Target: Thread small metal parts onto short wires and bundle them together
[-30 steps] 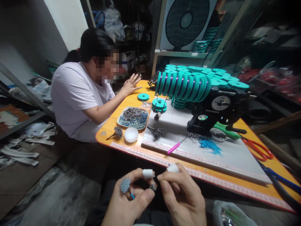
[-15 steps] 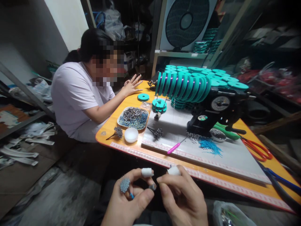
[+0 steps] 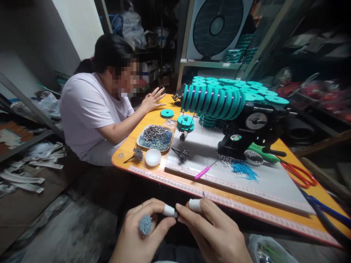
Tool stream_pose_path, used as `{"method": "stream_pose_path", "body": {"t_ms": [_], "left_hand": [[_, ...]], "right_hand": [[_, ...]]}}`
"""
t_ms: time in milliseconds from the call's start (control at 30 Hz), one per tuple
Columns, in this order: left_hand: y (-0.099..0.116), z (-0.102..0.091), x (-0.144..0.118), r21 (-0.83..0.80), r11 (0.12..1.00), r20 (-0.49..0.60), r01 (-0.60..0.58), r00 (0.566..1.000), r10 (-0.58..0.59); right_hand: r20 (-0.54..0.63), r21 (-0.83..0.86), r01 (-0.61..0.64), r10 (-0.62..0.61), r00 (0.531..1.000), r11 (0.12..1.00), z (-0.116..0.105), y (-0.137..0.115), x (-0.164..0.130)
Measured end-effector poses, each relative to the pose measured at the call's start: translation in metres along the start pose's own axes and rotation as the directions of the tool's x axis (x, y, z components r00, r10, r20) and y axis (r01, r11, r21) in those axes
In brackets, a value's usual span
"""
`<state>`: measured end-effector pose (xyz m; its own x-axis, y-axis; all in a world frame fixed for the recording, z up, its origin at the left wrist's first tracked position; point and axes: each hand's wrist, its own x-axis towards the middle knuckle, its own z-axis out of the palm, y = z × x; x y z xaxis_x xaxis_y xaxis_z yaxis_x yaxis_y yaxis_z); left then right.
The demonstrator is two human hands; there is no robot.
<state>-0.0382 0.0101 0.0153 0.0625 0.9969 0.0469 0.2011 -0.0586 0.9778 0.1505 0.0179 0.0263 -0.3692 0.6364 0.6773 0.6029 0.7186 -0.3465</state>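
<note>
Currently, L hand point(image 3: 135, 233) pinches small grey piece point(image 3: 175, 214) at fingertips, w/ blue-grey bundle point(image 3: 145, 224) tucked in same hand; R hand point(image 3: 212, 227) is right beside the piece, grip unclear. Step: apparently fine two-hand work; next move likely calls for steady L hold, precise R ctrl.

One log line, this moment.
left hand: pinches small grey piece, blue-grey bundle in grasp; right hand: fingertips at it, contact unclear; pink-handled tool: on grey board

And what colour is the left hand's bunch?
Greyish blue; the bunch shows best in the head view.
</note>
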Motion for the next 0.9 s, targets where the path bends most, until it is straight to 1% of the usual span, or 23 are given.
{"method": "stream_pose_path", "body": {"t_ms": [100,167,267,300,367,433,533,633,700,767,800,833,900], "left_hand": [[-0.003,-0.003,0.002,0.050,0.999,0.044,0.001,0.999,-0.003],[-0.002,-0.001,0.001,0.041,0.998,0.034,0.050,0.998,-0.052],[0.002,0.003,-0.002,-0.057,0.981,-0.040,0.185,0.981,-0.187],[0.003,0.005,-0.004,-0.101,0.972,-0.055,0.214,0.974,-0.220],[0.006,0.008,-0.005,-0.158,0.962,-0.056,0.222,0.971,-0.233],[0.008,0.009,-0.005,-0.167,0.963,-0.047,0.213,0.974,-0.223],[0.012,0.007,-0.001,-0.155,0.957,-0.012,0.245,0.968,-0.250],[0.011,0.001,0.005,-0.179,0.923,0.059,0.340,0.940,-0.335],[0.007,-0.003,0.007,-0.213,0.889,0.161,0.406,0.912,-0.378],[0.001,-0.004,0.006,-0.224,0.861,0.261,0.457,0.879,-0.398],[-0.001,-0.004,0.004,-0.234,0.851,0.271,0.470,0.872,-0.407],[-0.004,-0.004,0.002,-0.248,0.844,0.257,0.475,0.872,-0.416],[-0.005,-0.002,-0.001,-0.277,0.837,0.191,0.472,0.881,-0.433]], "right_hand": [[0.010,0.034,-0.011,0.011,1.000,0.999,0.001,-0.001,-0.002],[0.014,0.078,-0.031,0.030,0.999,0.996,0.004,0.001,-0.006],[0.034,0.133,-0.051,0.047,0.998,0.990,0.007,0.003,-0.012],[0.032,0.141,-0.047,0.043,0.999,0.989,0.007,0.003,-0.012],[0.055,0.140,-0.032,0.024,0.998,0.990,0.007,0.003,-0.011],[0.058,0.137,0.003,-0.011,0.998,0.991,0.006,0.002,-0.007],[0.064,0.128,0.034,-0.042,0.997,0.991,0.006,0.001,-0.002],[0.066,0.163,0.066,-0.078,0.995,0.984,0.006,0.001,0.000],[0.032,0.218,0.075,-0.084,0.996,0.973,0.006,0.002,0.000],[0.014,0.258,0.043,-0.048,0.999,0.965,0.005,0.003,-0.001],[0.022,0.269,0.021,-0.028,0.999,0.963,0.004,0.003,-0.002],[0.039,0.280,-0.002,-0.010,0.999,0.960,0.004,0.004,-0.003],[0.082,0.300,-0.035,0.010,0.997,0.953,0.003,0.006,-0.006]]}}
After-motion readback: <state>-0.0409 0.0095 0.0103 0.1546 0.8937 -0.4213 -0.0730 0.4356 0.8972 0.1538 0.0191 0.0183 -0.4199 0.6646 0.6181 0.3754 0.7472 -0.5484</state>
